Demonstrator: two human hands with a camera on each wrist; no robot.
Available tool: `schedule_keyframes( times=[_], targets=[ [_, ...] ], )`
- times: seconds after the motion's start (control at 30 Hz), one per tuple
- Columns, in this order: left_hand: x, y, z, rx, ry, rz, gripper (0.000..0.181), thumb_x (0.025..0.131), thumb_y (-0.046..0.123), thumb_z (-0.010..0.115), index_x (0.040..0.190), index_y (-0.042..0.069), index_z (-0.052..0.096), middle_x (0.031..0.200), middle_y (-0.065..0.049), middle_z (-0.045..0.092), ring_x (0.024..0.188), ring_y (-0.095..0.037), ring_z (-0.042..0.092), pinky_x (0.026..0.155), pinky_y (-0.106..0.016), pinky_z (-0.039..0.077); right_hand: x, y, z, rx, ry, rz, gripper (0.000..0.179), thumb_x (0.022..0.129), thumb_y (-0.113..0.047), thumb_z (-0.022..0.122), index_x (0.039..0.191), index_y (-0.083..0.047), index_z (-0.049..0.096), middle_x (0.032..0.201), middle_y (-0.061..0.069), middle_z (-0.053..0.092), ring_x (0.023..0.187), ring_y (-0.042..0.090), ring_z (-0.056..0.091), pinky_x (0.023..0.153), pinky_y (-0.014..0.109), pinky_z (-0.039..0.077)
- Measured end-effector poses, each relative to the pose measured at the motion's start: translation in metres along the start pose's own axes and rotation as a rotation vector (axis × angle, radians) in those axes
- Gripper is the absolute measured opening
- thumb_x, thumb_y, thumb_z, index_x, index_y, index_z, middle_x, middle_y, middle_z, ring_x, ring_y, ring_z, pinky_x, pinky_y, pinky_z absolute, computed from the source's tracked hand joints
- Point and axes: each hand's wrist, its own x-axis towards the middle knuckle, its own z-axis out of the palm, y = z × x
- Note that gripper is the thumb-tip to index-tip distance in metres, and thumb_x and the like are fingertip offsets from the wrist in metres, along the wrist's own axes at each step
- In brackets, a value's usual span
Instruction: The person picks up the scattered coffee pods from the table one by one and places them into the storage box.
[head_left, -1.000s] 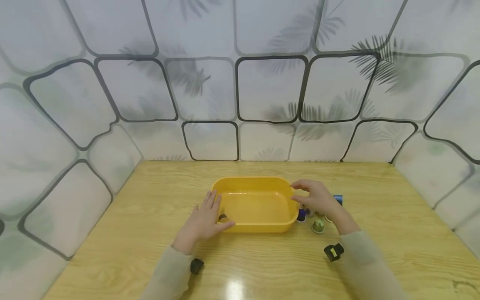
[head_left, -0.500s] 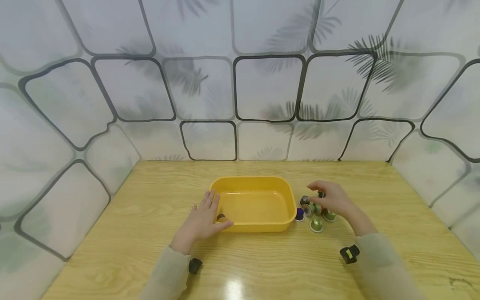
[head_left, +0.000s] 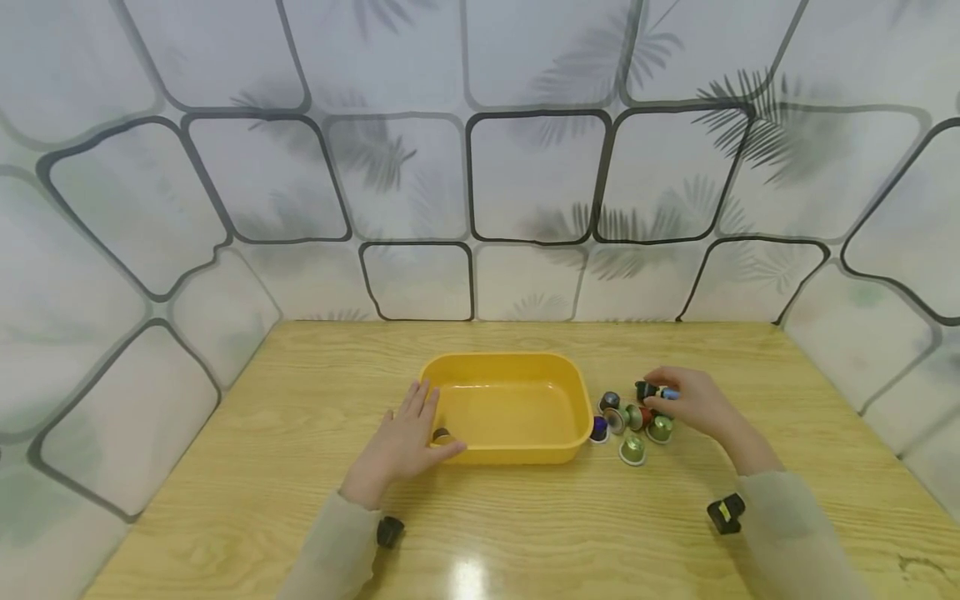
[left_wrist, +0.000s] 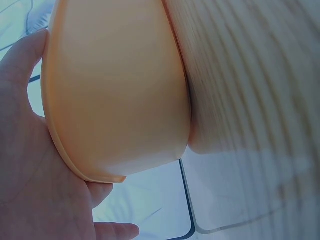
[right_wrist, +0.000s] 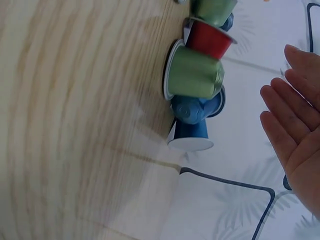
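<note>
My left hand (head_left: 401, 446) rests on the left rim of a yellow plastic tub (head_left: 502, 456), fingers stretched along it. In the left wrist view, the palm (left_wrist: 45, 165) lies against the tub's edge. A dark coffee capsule (head_left: 442, 434) sits inside near that hand, partly covered. My right hand (head_left: 697, 406) hovers over a group of coffee capsules, its loosely bent fingers around a black capsule (head_left: 645, 391) and a blue capsule (head_left: 670, 393) in the head view. The right wrist view shows its fingers apart from the green capsule (right_wrist: 195, 72) and the red capsule (right_wrist: 209, 40).
Right of the tub lie several more capsules, among them a purple one (head_left: 599, 429) close to its wall, a dark one (head_left: 610, 402) and a green one (head_left: 632, 451) nearest the front. A patterned wall (head_left: 532, 283) stands behind the wooden table (head_left: 525, 525).
My right hand has moved right, from the tub's right rim to the far side of the capsules, uncovering several of them. The left hand stays on the tub.
</note>
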Motion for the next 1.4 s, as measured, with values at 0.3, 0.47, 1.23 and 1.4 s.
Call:
schedule_keyframes(
  times=[0.3, 0.47, 1.23, 1.4],
  targets=[
    [-0.003, 0.001, -0.003, 0.003, 0.001, 0.006, 0.092, 0.081, 0.061, 0.045, 0.140, -0.002, 0.014, 0.145, -0.018, 0.004, 0.132, -0.028, -0.002, 0.094, -0.061, 0.017, -0.002, 0.008, -0.004, -0.049, 0.007, 0.011, 0.037, 0.081, -0.012, 0.064, 0.109, 0.010, 0.055, 0.106, 0.026, 0.056, 0.097, 0.044, 0.051, 0.078, 0.052, 0.041],
    [-0.003, 0.002, -0.003, 0.004, 0.003, 0.008, 0.092, 0.081, 0.062, 0.045, 0.140, -0.001, 0.014, 0.145, -0.018, 0.005, 0.132, -0.028, -0.001, 0.094, -0.061, 0.018, -0.005, 0.015, -0.006, -0.085, 0.018, 0.014, 0.037, 0.080, -0.012, 0.065, 0.108, 0.011, 0.055, 0.105, 0.027, 0.056, 0.097, 0.045, 0.049, 0.079, 0.054, 0.040],
    [-0.001, 0.002, -0.003, 0.008, -0.003, 0.006, 0.093, 0.080, 0.064, 0.042, 0.141, 0.000, 0.014, 0.146, -0.017, 0.004, 0.133, -0.027, -0.002, 0.096, -0.059, 0.017, -0.008, 0.042, -0.003, -0.155, 0.015, 0.033, 0.033, 0.077, -0.008, 0.065, 0.102, 0.011, 0.057, 0.101, 0.031, 0.056, 0.094, 0.048, 0.050, 0.078, 0.055, 0.039],
    [-0.002, 0.002, -0.003, 0.002, -0.005, 0.006, 0.094, 0.080, 0.065, 0.042, 0.141, 0.000, 0.014, 0.146, -0.017, 0.003, 0.133, -0.026, -0.003, 0.097, -0.058, 0.017, -0.005, 0.043, -0.002, -0.148, -0.005, 0.045, 0.032, 0.076, -0.006, 0.065, 0.102, 0.011, 0.057, 0.102, 0.031, 0.055, 0.096, 0.049, 0.048, 0.079, 0.055, 0.038]
  ],
)
